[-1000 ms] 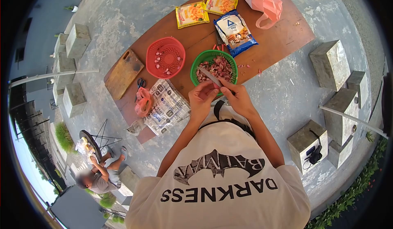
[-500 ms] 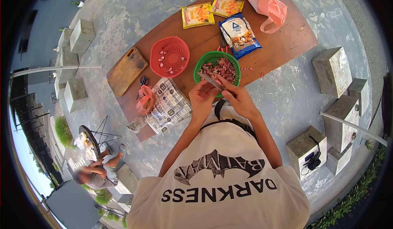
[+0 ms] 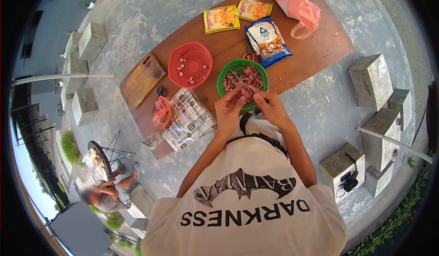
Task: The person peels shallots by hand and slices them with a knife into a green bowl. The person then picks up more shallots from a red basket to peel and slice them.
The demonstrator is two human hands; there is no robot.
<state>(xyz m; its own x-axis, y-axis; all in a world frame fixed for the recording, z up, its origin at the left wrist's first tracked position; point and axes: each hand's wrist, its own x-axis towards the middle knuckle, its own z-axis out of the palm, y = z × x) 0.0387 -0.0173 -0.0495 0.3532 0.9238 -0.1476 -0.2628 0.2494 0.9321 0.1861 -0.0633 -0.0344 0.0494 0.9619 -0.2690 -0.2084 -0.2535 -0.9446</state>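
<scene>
Over a green basket [image 3: 221,76] of reddish shallots [image 3: 253,76], both hands meet close together. My left hand [image 3: 230,106] is closed, its fingertips pinching a shallot [image 3: 246,92]. My right hand [image 3: 270,108] is closed around a knife [image 3: 236,76], its handle hidden in the fingers. The thin blade shows nearly edge-on, slanting up and left over the basket, next to the shallot. Left of the green basket, a red basket [image 3: 195,65] holds several small pale, peeled-looking pieces.
The brown table [image 3: 315,57] carries a cutting board [image 3: 142,80], scissors [image 3: 161,91], a pink bag [image 3: 162,113], newspaper [image 3: 188,120], yellow packets [image 3: 222,19], a blue-white packet [image 3: 268,41] and a larger pink bag [image 3: 299,4]. Concrete blocks [image 3: 371,81] stand around. Another person [image 3: 109,195] sits at lower left.
The knife has turned: its broad blade face showed before, now it looks thin and points more upward. The shallot between the fingertips shows more plainly. Both hands stay over the basket's near edge.
</scene>
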